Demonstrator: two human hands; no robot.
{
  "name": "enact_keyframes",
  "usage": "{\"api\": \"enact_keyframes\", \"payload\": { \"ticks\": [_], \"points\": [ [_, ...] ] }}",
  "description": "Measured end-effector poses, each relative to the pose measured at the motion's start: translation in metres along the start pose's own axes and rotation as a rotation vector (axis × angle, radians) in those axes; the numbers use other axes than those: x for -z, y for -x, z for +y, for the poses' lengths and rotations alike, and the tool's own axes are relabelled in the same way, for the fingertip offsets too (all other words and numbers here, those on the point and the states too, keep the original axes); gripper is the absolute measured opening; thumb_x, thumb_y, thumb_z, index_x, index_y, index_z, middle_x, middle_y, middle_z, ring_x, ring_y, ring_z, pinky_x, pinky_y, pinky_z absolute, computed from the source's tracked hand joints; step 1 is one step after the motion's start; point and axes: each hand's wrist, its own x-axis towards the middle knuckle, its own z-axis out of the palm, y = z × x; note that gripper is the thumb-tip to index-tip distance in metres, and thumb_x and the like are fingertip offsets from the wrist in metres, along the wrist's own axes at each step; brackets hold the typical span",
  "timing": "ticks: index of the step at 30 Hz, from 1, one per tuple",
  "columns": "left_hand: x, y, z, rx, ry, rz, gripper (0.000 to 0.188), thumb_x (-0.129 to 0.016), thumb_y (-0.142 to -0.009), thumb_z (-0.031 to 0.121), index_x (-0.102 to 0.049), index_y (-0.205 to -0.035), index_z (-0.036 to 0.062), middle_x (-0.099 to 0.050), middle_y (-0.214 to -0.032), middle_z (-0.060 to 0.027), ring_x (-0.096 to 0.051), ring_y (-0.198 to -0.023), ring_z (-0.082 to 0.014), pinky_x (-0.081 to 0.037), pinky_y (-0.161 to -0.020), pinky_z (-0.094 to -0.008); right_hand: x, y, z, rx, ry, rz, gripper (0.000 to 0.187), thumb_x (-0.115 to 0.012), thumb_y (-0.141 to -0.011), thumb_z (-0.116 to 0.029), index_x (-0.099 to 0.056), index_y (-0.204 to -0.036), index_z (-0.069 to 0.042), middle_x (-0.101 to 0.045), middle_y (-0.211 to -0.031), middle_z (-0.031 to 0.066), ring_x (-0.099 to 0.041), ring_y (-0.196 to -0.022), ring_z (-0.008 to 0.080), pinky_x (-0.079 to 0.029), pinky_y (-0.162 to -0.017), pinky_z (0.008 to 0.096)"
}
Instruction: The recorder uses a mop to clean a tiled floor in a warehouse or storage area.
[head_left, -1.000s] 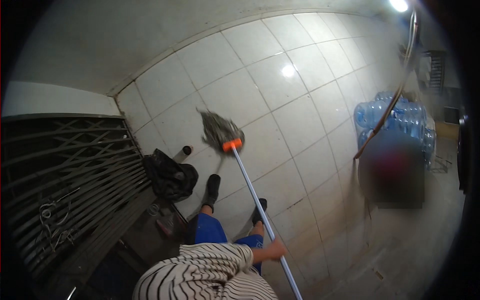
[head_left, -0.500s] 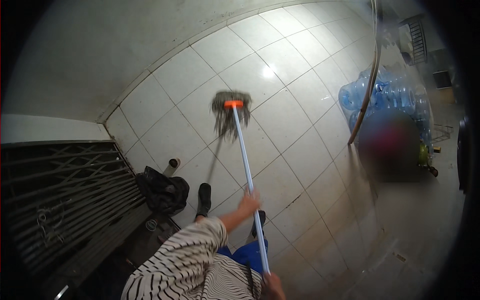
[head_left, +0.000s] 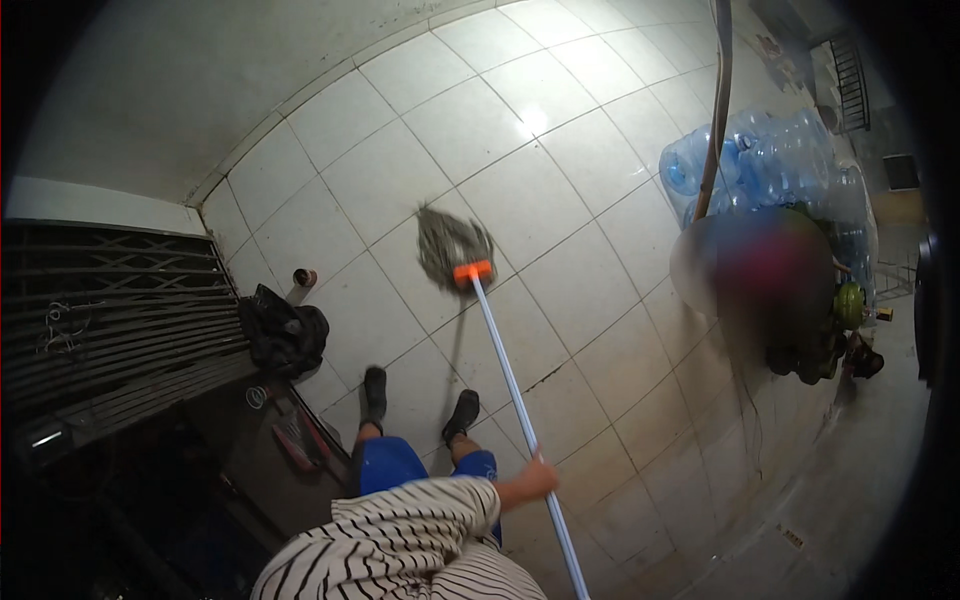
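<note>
A mop with grey strands [head_left: 448, 245], an orange head piece [head_left: 473, 271] and a pale blue-white handle [head_left: 505, 372] lies head-down on the tiled floor. Its strands trail on the far side of the orange piece. My left hand [head_left: 537, 478] is closed round the handle's lower part, to the right of my legs. The handle runs past it and out of the picture at the lower edge. My right hand is out of view. My feet in dark footwear [head_left: 461, 416] stand on the tiles, nearer than the mop head.
At the right are large clear-blue water bottles [head_left: 770, 160], partly behind a brown pole [head_left: 714, 135], with a blurred patch and green round things [head_left: 848, 305]. At the left stand a folding metal gate [head_left: 120, 300], a black plastic bag [head_left: 283, 330] and a small cup-like container [head_left: 305, 277].
The mop head has been drawn back toward my feet, its strands now trailing behind it. My left hand has come down and right with the handle. My right hand has left the view.
</note>
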Motion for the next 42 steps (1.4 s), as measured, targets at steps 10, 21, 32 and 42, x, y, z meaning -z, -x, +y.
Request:
{"api": "enact_keyframes", "payload": {
  "ticks": [10, 21, 32, 42],
  "points": [
    [0.039, 0.018, -0.139, 0.351, -0.185, -0.13, 0.011, -0.061, -0.062, 0.011, -0.061, -0.071, 0.0051, -0.056, -0.074, -0.0107, -0.058, -0.074, -0.0242, -0.047, -0.06, -0.039, -0.05, -0.068, -0.136, 0.021, 0.138, -0.232, 0.036, -0.064, -0.07, -0.033, -0.059, -0.087, -0.001, -0.054, -0.081, 0.0094, -0.047, -0.068, 0.0112, -0.04, -0.058, 0.0283],
    [-0.024, 0.0, -0.046, 0.25, -0.012, 0.037, 0.005, -0.058, -0.062, 0.011, -0.061, -0.067, 0.0099, -0.056, -0.067, -0.0083, -0.056, -0.076, -0.026, -0.029, -0.081, -0.0643, 0.031, -0.033, -0.082, 0.04, 0.372, -0.051, 0.054, -0.069, -0.067, -0.025, -0.05, -0.11, 0.0, -0.053, -0.107, 0.0185, -0.051, -0.1, 0.0251, -0.04, -0.082, 0.0367],
    [0.039, 0.033, 0.024, 0.336, 0.197, -0.252, 0.012, -0.055, -0.07, 0.019, -0.063, -0.078, 0.0137, -0.06, -0.08, -0.0094, -0.057, -0.084, -0.0261, -0.028, -0.088, -0.0549, 0.1, -0.043, -0.064, 0.432, 0.74, 0.005, 0.037, -0.069, -0.063, -0.031, -0.06, -0.089, -0.005, -0.06, -0.07, 0.0085, -0.056, -0.063, 0.0166, -0.044, -0.059, 0.0295],
    [0.013, 0.011, 0.066, 0.257, 0.105, 0.109, 0.01, -0.062, -0.058, 0.016, -0.063, -0.066, 0.0107, -0.058, -0.067, -0.0111, -0.058, -0.07, -0.0266, -0.046, -0.062, -0.0366, 0.09, 0.031, -0.053, 0.467, 0.768, 0.252, 0.046, -0.067, -0.068, -0.025, -0.054, -0.103, 0.002, -0.059, -0.077, 0.0117, -0.055, -0.07, 0.0211, -0.044, -0.064, 0.0334]
  ]
}}
